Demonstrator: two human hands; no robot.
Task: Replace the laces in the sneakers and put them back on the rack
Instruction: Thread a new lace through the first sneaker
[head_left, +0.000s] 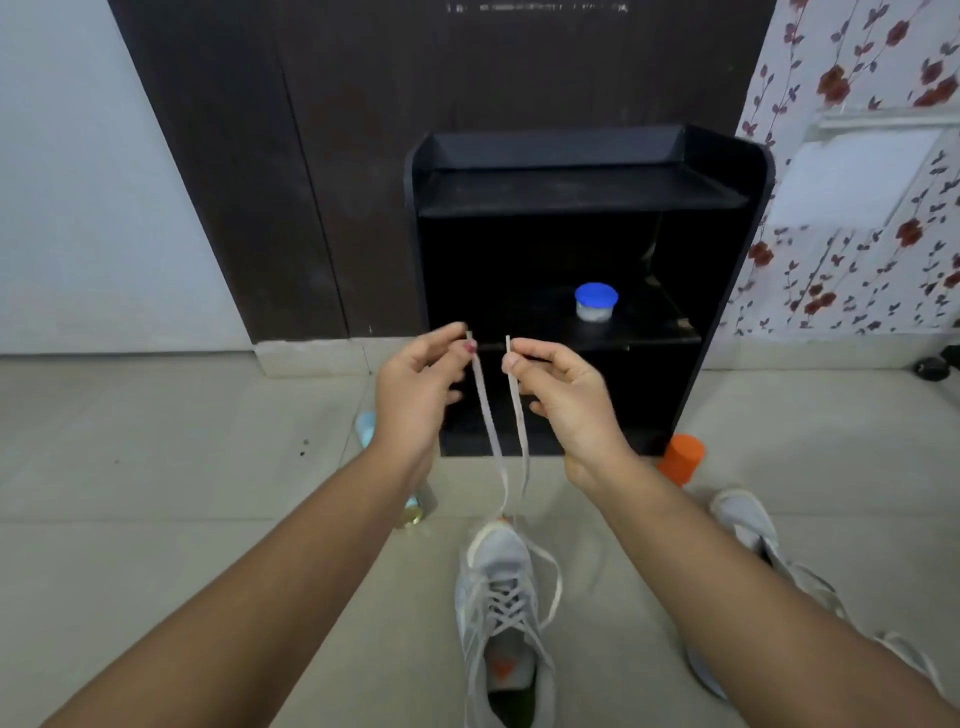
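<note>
The lace (493, 431) runs up from the toe of the grey sneaker (501, 597) on the floor below my hands, and I pinch one tip in my left hand (415, 395) and the other in my right hand (566, 400), fingers closed on each. Beyond my hands stands the black rack (727, 218) with a blue-lidded jar (596, 304) on its shelf. Right of my right arm lies the second sneaker (753, 530).
</note>
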